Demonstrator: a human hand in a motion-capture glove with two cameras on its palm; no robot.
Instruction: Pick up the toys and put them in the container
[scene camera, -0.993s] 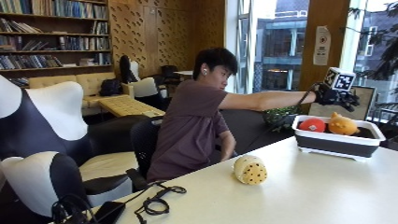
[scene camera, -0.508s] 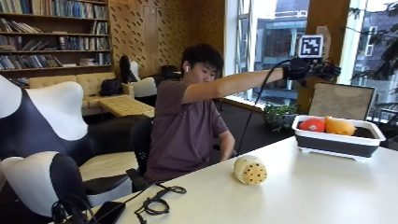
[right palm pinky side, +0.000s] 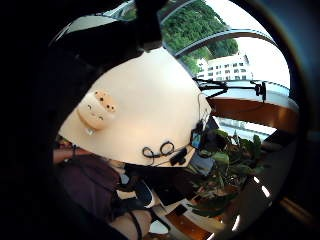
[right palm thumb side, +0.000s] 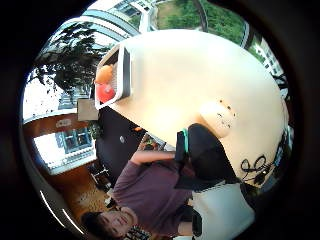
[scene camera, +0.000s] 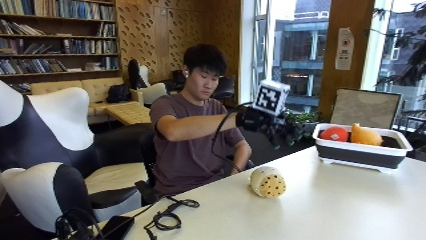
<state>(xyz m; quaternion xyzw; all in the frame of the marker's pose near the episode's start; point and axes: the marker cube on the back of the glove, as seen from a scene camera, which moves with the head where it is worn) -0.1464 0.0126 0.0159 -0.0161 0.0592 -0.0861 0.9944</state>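
We judged the next step to be a descent onto the cream dotted toy (scene camera: 267, 182), closing across its rounded body. The toy lay on the white table (scene camera: 346, 210), well apart from the container (scene camera: 359, 150). Our gloved right hand (scene camera: 256, 120) hung above it, apart; finger state could not be told.

The gloved right hand (scene camera: 256, 120) was over the container (scene camera: 361, 151) a second ago, close to the red toy (scene camera: 334, 133) and the orange toy (scene camera: 365, 135). Then it went up high, away from them. Now it has come back down and in toward the person's chest. It hangs in the air, and the cream spotted toy (scene camera: 267, 181) lies below the fingers on the table (scene camera: 346, 205). The container is now well off to the side of the fingers.
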